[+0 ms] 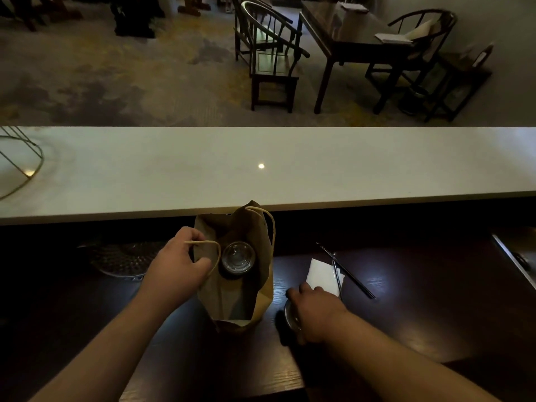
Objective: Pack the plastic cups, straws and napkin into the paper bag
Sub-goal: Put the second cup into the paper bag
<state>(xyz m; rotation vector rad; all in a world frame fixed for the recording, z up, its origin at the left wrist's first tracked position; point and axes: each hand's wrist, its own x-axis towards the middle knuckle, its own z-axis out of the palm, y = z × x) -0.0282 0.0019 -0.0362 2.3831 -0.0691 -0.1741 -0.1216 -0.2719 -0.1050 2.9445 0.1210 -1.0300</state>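
A brown paper bag (262, 236) stands open on the dark wooden counter (406, 309). One clear lidded plastic cup (237, 258) sits inside it. My left hand (177, 265) grips the bag's left rim beside a rope handle. My right hand (314, 313) is closed over the lid of a second plastic cup (291, 316) standing on the counter just right of the bag; most of that cup is hidden. A white napkin (323, 275) lies beyond my right hand, with two dark straws (348, 274) lying across and beside it.
A raised white ledge (261, 169) runs across behind the bag. A round perforated metal grate (124, 258) is set in the counter to the left. A metal strip (513, 262) sits at the far right. A wire frame (21, 158) stands on the ledge's left end.
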